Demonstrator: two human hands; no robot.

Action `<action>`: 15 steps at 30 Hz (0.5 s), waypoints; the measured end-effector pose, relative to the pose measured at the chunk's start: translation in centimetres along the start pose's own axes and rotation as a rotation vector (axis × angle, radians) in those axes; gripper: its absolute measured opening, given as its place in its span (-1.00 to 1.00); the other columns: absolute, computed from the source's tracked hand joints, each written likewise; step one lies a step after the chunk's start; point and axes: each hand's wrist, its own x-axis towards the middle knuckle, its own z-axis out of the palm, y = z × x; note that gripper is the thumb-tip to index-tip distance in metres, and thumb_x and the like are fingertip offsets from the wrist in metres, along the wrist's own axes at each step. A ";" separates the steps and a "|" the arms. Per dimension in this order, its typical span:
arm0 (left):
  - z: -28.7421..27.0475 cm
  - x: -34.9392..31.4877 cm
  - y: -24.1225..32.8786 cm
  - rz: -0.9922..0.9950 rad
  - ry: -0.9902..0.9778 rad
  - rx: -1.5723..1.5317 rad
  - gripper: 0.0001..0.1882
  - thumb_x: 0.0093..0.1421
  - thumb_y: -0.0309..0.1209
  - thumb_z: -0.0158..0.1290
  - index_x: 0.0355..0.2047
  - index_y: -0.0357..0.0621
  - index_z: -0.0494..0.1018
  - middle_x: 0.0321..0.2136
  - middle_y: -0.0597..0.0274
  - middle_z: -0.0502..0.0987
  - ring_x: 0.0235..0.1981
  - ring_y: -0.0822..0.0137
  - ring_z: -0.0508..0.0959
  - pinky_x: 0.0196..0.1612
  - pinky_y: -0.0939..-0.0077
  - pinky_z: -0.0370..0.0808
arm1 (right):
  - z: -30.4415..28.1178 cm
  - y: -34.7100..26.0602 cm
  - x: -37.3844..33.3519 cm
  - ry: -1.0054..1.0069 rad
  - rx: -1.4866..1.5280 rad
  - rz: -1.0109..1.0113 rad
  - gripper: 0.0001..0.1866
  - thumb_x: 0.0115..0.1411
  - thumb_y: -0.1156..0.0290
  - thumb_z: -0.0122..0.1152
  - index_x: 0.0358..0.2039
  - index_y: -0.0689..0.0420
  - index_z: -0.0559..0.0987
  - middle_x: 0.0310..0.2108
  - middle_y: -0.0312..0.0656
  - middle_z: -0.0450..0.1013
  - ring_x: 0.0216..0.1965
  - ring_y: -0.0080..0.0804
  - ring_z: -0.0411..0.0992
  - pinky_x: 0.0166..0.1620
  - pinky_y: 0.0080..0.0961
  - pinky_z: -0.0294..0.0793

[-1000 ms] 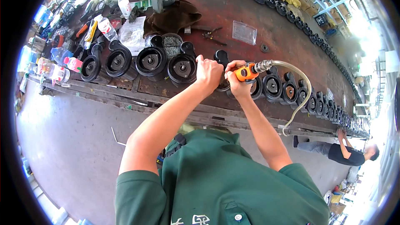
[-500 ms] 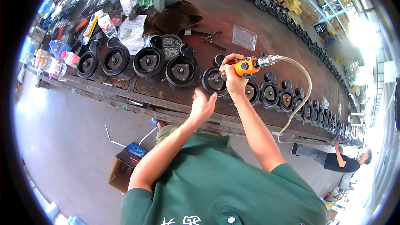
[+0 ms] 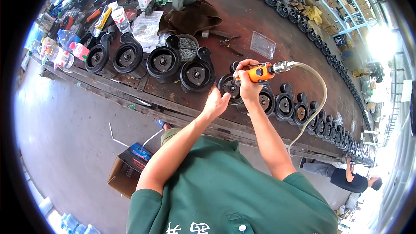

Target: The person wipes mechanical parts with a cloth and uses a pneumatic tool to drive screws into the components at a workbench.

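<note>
My right hand is wrapped round an orange air screwdriver, whose metal fitting joins a clear hose. The tool is held over a round black housing with a metal plate inside; my hand hides its tip. By the near left rim of that housing is my left hand, thumb apart from the fingers and nothing held in it. Whether its fingertips touch the rim I cannot tell. To its left stands another black housing with a small round lug.
More housings line the bench edge on both sides. Behind them are a bowl of small metal parts, a brown cloth, pliers and a clear plastic tray. Bottles stand at left. A person works far right.
My left hand has come up closer to the housing's rim. The right hand still holds the air screwdriver over the same housing. The whole view has shifted slightly.
</note>
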 end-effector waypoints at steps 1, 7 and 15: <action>0.0 0.0 0.2 -0.015 -0.004 -0.034 -0.25 0.19 -0.24 0.09 0.26 -0.50 0.13 -0.02 -0.44 0.48 0.05 -0.20 0.52 0.13 0.16 0.44 | -0.1 0.0 0.0 -0.001 0.002 0.003 -0.74 0.10 0.70 0.14 -0.17 0.22 0.48 -0.36 -0.21 0.50 -0.45 -0.55 0.48 -0.36 -0.63 0.51; 0.0 -0.1 0.5 -0.029 0.005 -0.045 -0.27 0.16 -0.28 0.10 0.24 -0.49 0.16 0.02 -0.46 0.44 0.12 -0.25 0.47 0.19 0.12 0.40 | -0.4 0.2 0.0 -0.024 0.019 0.022 -0.74 0.13 0.69 0.12 -0.15 0.22 0.46 -0.35 -0.20 0.49 -0.44 -0.54 0.47 -0.35 -0.61 0.51; 0.6 0.1 0.5 -0.098 0.048 0.085 -0.18 0.19 -0.17 0.05 0.31 -0.48 0.09 -0.10 -0.50 0.52 0.00 -0.26 0.56 0.06 0.12 0.49 | -0.2 0.6 0.0 -0.069 -0.077 -0.019 -0.77 0.09 0.68 0.19 -0.22 0.21 0.51 -0.37 -0.26 0.52 -0.38 -0.59 0.49 -0.29 -0.65 0.51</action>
